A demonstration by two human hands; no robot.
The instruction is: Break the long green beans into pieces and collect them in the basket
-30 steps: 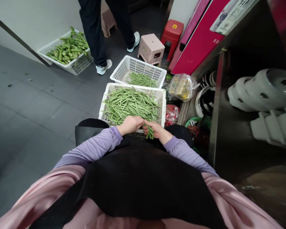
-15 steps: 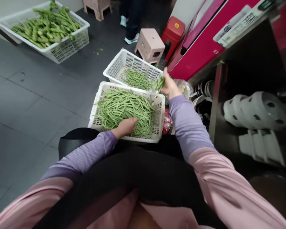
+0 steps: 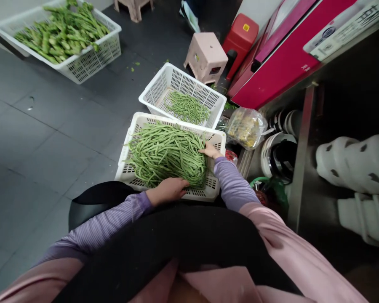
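A white plastic basket (image 3: 220, 141) in front of my lap holds a heap of long green beans (image 3: 167, 151). My left hand (image 3: 169, 190) lies at the heap's front edge, its fingers curled down against the beans; what they hold, if anything, is hidden. At the right end of the heap, my right hand (image 3: 212, 150) touches the beans with its fingertips, fingers apart and no bunch in them. Just beyond stands a second white basket (image 3: 154, 86) with a smaller layer of shorter bean pieces (image 3: 189, 107) on its bottom.
A larger basket (image 3: 91, 61) of thick green stalks stands far left. Behind the second basket are a pink stool (image 3: 208, 54) and a red bin-like object (image 3: 241, 35). A clear bag (image 3: 246, 126) lies right, beside shelves with stacked white containers (image 3: 356, 162). A person's shoe (image 3: 189, 16) shows behind.
My right hand has come back from the far basket to the near heap, and the bunch of beans it held is gone from it. My left hand stays near the heap's front.
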